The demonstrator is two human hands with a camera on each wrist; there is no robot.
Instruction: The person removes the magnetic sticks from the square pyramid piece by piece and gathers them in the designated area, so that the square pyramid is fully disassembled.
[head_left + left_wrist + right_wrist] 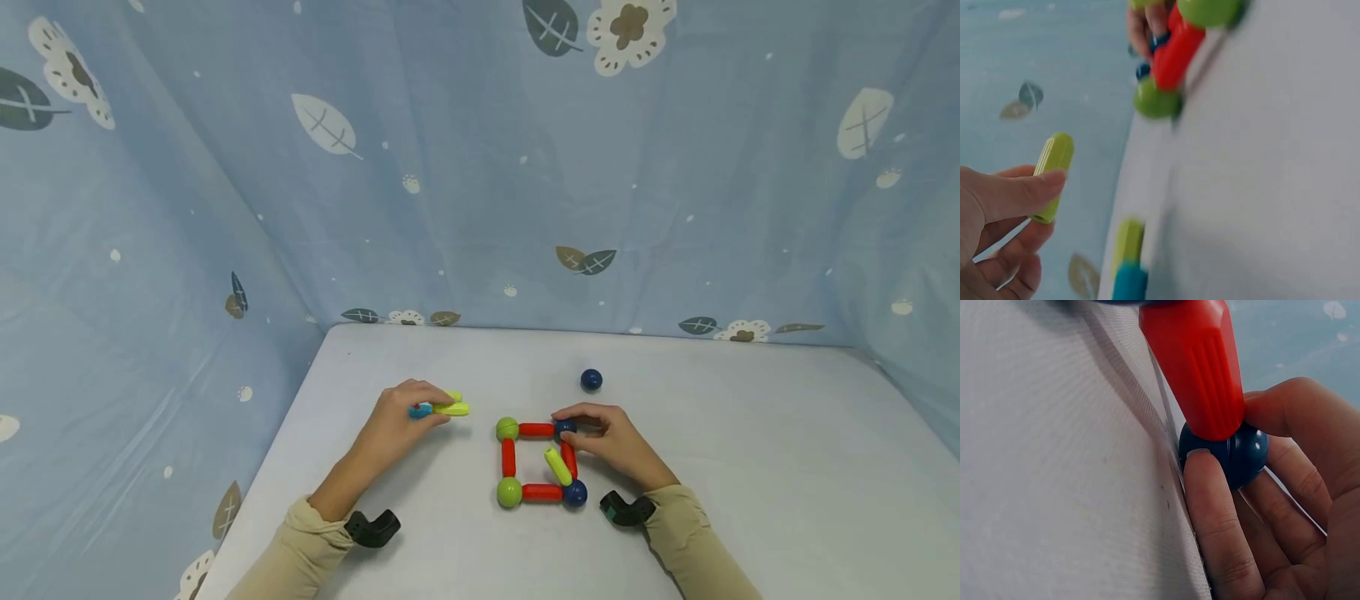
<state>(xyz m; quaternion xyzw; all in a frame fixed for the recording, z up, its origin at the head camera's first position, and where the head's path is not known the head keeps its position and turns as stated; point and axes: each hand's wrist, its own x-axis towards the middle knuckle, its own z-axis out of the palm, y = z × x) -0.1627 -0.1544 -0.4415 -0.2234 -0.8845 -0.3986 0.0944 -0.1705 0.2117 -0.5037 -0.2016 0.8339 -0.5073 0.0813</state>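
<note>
My left hand (401,417) pinches a yellow-green magnetic rod (1055,153) between thumb and fingers, left of a square frame. Its front side is a red rod (542,492); more red rods form the other sides. Green balls (509,492) sit at the two left corners and dark blue balls (574,493) at the two right ones. From the near right ball a yellow-green rod (558,467) sticks up at a tilt. The fingers of my right hand (617,442) grip the far right blue ball (1250,456), where a red rod (1200,375) joins it.
By the left hand lie a blue rod (1129,282) and another yellow-green rod (1127,240), end to end. A loose dark blue ball (591,380) rests behind the frame on the white table (750,467). Blue patterned cloth (465,183) hangs behind and at the sides.
</note>
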